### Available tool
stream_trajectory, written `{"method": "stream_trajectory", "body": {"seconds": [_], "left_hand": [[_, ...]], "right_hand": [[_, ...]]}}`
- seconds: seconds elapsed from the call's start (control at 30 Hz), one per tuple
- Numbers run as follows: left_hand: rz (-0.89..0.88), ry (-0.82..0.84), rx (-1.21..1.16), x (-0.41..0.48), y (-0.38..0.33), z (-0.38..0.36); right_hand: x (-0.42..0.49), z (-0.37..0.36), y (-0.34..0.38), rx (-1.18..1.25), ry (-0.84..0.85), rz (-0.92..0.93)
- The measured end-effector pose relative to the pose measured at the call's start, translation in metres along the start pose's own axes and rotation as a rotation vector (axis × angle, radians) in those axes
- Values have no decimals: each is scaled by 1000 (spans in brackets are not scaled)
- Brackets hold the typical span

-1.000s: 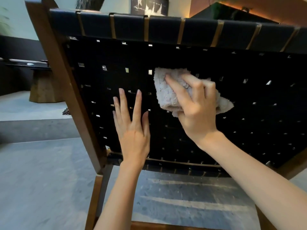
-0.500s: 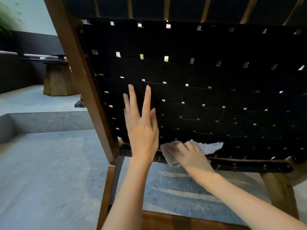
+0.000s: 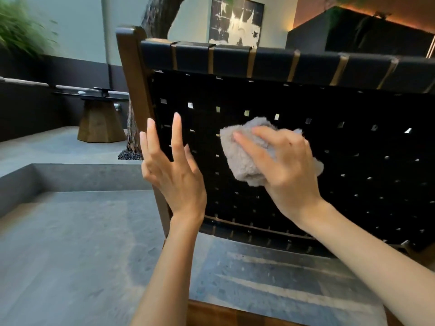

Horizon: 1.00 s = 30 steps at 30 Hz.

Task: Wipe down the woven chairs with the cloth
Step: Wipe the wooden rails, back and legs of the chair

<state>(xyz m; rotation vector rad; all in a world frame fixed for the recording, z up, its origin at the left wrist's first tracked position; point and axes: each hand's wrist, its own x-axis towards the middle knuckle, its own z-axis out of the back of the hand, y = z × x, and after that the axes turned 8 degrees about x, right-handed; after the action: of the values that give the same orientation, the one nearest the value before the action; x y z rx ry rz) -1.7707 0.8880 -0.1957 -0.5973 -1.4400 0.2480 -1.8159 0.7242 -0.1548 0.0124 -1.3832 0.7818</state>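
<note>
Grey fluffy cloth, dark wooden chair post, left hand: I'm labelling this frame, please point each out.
Grey fluffy cloth (image 3: 240, 161), head view, uncovered lower-left part.
Dark wooden chair post (image 3: 131, 60), head view, upper stretch.
Left hand (image 3: 176, 182), head view, back of hand.

fluffy grey cloth (image 3: 244, 158), matt black woven chair (image 3: 294, 147) straps, smooth brown wood frame.

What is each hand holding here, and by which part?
The right hand holds the bunched grey cloth across its middle, fingers laid over it, pressing it against the woven chair back. The left hand holds nothing.
</note>
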Motion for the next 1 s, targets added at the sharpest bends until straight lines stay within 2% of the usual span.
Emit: {"method": "stream_trajectory", "body": {"seconds": [0.17, 0.3, 0.4, 0.53, 0.63, 0.8, 0.87, 0.97, 1.0], "left_hand": [[-28, 112, 39, 11, 20, 6], [-104, 184, 54, 14, 38, 7], [-178, 211, 23, 16, 48, 7], [-188, 223, 49, 16, 54, 6], [-191, 234, 52, 17, 54, 6], [-209, 241, 43, 17, 56, 7], [-220, 251, 41, 18, 58, 9], [-218, 266, 22, 20, 58, 12], [-209, 274, 8, 21, 57, 14]], "right_hand": [[45, -19, 0, -76, -88, -33], [40, -35, 0, -92, -116, -75], [17, -53, 3, -75, -54, -48], [-24, -78, 16, -17, 84, -78], [-56, -95, 26, 11, 220, -71], [-99, -116, 36, -8, 443, 87], [-102, -115, 43, 21, 594, -6], [-106, -113, 56, 98, 1008, -241], [-102, -109, 60, 119, 1087, -276]]}}
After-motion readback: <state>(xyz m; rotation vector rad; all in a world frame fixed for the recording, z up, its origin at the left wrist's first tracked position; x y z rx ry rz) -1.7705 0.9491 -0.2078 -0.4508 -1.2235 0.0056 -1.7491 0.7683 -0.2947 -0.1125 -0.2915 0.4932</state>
